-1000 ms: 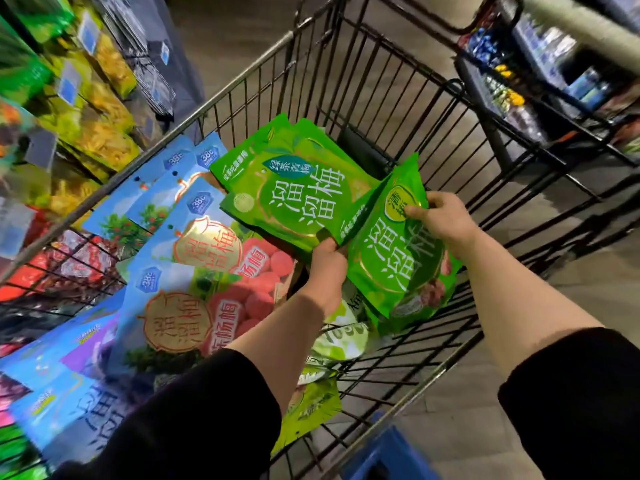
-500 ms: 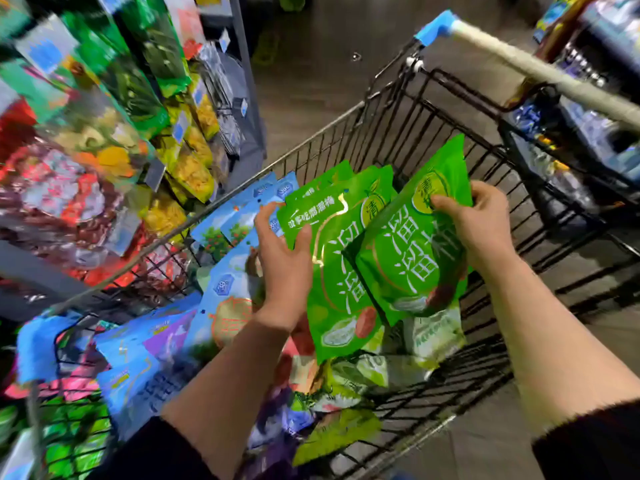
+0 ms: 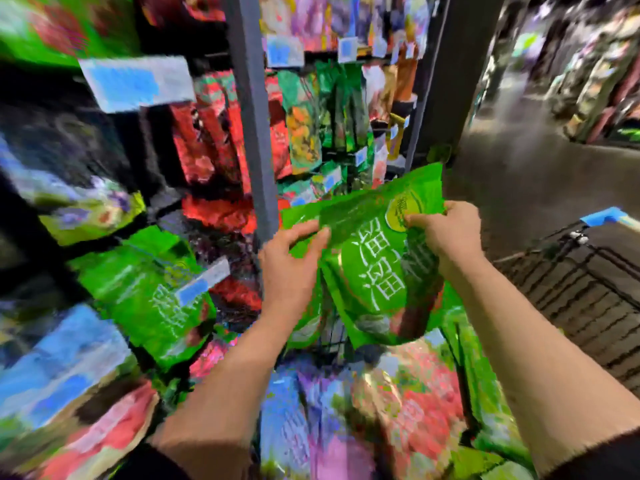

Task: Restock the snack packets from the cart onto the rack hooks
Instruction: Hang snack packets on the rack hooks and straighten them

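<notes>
Head view caught both hands up in front of the rack, lifting green packets above the cart. These looked light and floppy: thin, glossy film that bent and creased where it was gripped, likely slick under the fingers, the contents probably shifting inside. Best hold, by my reading, was the flat sealed top strip, where the hang hole should sit, though blur hid the hole itself.

The left hand curled round the upper left edge, fingers on the front, thumb seemingly behind. The right hand pinched the top right corner by the round yellow logo, fingertips pressed on the film. Whether each held a separate packet or they shared one, I could not tell. More green packets hung on the rack to the left, and mixed packets lay in the cart below.
</notes>
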Action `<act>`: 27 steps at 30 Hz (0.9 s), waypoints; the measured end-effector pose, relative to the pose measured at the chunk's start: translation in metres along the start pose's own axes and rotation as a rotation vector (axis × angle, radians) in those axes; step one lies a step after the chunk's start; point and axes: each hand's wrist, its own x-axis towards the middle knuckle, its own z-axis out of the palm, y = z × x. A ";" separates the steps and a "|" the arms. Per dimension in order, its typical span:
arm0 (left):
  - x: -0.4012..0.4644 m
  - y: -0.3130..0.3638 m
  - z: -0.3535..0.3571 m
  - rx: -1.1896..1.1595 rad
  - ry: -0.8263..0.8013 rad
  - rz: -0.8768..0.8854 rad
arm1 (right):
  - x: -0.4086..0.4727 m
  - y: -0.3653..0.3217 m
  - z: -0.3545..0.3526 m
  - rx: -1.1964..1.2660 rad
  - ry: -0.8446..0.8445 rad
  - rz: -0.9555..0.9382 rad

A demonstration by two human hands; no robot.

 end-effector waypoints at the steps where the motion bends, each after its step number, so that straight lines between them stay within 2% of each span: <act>1: 0.010 0.003 -0.014 0.044 0.080 0.035 | -0.004 -0.016 0.015 0.067 -0.069 -0.018; 3: 0.028 0.008 -0.044 0.094 0.188 0.067 | -0.013 -0.044 0.039 0.194 -0.208 -0.041; 8: 0.058 0.008 -0.106 0.113 0.276 0.023 | -0.031 -0.084 0.077 0.520 -0.518 0.103; 10: 0.063 0.012 -0.124 0.087 0.309 -0.027 | -0.035 -0.099 0.093 0.552 -0.590 0.112; 14: 0.068 0.020 -0.148 -0.002 0.365 -0.078 | -0.039 -0.131 0.117 0.533 -0.670 -0.008; 18: 0.066 0.054 -0.170 -0.112 0.383 -0.042 | -0.037 -0.174 0.128 0.586 -0.632 -0.129; 27: 0.074 0.119 -0.217 -0.001 0.458 0.138 | 0.003 -0.316 0.137 0.825 -0.402 -0.194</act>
